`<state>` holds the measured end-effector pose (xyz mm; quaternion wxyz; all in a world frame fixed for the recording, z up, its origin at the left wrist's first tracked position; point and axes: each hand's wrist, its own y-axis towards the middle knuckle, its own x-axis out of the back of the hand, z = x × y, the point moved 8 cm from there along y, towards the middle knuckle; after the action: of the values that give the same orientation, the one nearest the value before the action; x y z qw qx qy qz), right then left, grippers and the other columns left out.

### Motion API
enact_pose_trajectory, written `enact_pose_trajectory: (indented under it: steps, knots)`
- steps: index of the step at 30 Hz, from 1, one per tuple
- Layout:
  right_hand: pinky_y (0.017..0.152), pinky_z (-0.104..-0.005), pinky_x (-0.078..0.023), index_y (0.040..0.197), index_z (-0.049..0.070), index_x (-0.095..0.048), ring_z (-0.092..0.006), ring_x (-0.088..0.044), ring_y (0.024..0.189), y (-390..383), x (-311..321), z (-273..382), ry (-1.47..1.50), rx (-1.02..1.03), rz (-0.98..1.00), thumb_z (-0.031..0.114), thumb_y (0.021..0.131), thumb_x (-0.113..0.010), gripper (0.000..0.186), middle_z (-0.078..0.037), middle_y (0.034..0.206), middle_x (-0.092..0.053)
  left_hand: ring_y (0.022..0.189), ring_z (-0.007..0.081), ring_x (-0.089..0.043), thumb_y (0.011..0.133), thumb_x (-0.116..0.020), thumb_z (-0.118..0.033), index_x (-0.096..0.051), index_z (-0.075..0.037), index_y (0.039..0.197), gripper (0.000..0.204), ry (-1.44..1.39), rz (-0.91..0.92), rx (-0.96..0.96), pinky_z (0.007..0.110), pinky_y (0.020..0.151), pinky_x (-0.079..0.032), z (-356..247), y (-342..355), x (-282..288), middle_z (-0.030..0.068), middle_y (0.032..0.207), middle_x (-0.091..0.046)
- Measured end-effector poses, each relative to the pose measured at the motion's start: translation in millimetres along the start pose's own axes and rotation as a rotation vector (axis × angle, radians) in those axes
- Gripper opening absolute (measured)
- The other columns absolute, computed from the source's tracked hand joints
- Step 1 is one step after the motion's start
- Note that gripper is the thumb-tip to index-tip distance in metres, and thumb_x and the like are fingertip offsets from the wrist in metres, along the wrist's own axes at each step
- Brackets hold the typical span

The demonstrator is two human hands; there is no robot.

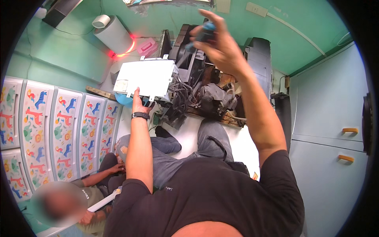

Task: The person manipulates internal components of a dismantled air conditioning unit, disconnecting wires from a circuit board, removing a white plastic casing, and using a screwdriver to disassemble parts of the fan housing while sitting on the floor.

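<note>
My left hand (139, 103) is closed on the lower edge of a white metal box (144, 79), thumb on its flat face and fingers underneath. Metal tabs stick out along its edges, and a bundle of dark cables (181, 89) hangs from its right side. Raised higher, my right hand (221, 45) wraps its fingers round a blue-and-black hand tool (207, 32); blur hides its exact kind. Beyond and below the right hand stands an opened dark machine (193, 59) with its inner parts showing.
A person (96, 181) sits at the lower left, beside drawers with animal prints (59, 126). At the back left are a white cylindrical appliance (114, 35) with a red glow and a pink case (147, 47). A pale blue cabinet (327, 114) stands at the right.
</note>
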<state>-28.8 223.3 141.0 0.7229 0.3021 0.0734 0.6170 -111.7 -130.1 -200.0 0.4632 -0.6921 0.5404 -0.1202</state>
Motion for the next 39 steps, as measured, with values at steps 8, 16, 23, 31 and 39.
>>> enact_pose_trajectory:
  steps: [8,16,23,31,39]
  knots:
    - [0.09,-0.0344,-0.055,0.152,0.011,-0.038,-0.0149,-0.065,0.098,-216.0,101.5,13.3,-0.014,-0.537,0.337,-0.005,0.083,-0.072,0.078,-0.008,0.104,-0.065,0.122,0.0286,-0.059,0.081,-0.077,-0.054,-0.061,-0.016,0.133,0.066,-0.016,0.1,-0.126,0.053,0.106,-0.044,-35.5,30.3,28.7,0.0082,0.132,-0.064]
    - [0.089,-0.0404,-0.053,0.144,0.021,-0.044,-0.0265,-0.065,0.099,-527.1,93.4,-192.7,-0.109,-1.325,0.476,0.005,0.079,-0.078,0.075,-0.011,0.102,-0.066,0.123,0.036,-0.058,0.089,-0.07,-0.04,-0.054,-0.012,0.138,0.058,-0.051,0.127,-0.223,0.066,0.104,-0.042,-21.2,0.7,-7.2,0.0102,0.135,-0.062]
    - [0.089,-0.043,-0.052,0.145,0.02,-0.045,-0.0294,-0.062,0.102,-678.4,37.6,-250.8,-0.132,-1.507,0.639,0.002,0.078,-0.076,0.076,-0.013,0.108,-0.065,0.116,0.0316,-0.061,0.091,-0.07,-0.04,-0.057,-0.012,0.133,0.052,-0.057,0.19,-0.391,0.057,0.096,-0.05,-28.8,-28.5,4.1,0.0093,0.128,-0.064]
    - [0.098,-0.0456,-0.051,0.148,0.021,-0.039,-0.0429,-0.062,0.12,-723.5,-21.1,-279.0,-0.255,-1.463,0.876,-0.005,0.081,-0.057,0.074,-0.026,0.124,-0.065,0.116,0.027,-0.063,0.096,-0.065,-0.029,-0.056,-0.005,0.134,0.046,0.081,0.317,-0.738,0.044,0.099,-0.052,-65.2,-100.0,-36.6,0.0101,0.128,-0.065]
    - [0.102,-0.0449,-0.051,0.148,0.002,-0.045,-0.0387,-0.063,0.121,-659.5,2.3,-298.9,-0.413,-1.365,0.861,0.037,0.092,-0.065,0.068,-0.027,0.128,-0.066,0.118,0.0227,-0.059,0.092,-0.07,-0.014,-0.048,0.0,0.141,0.055,0.318,0.449,-0.964,0.038,0.104,-0.048,-51.9,-178.2,-134.7,0.0115,0.131,-0.059]
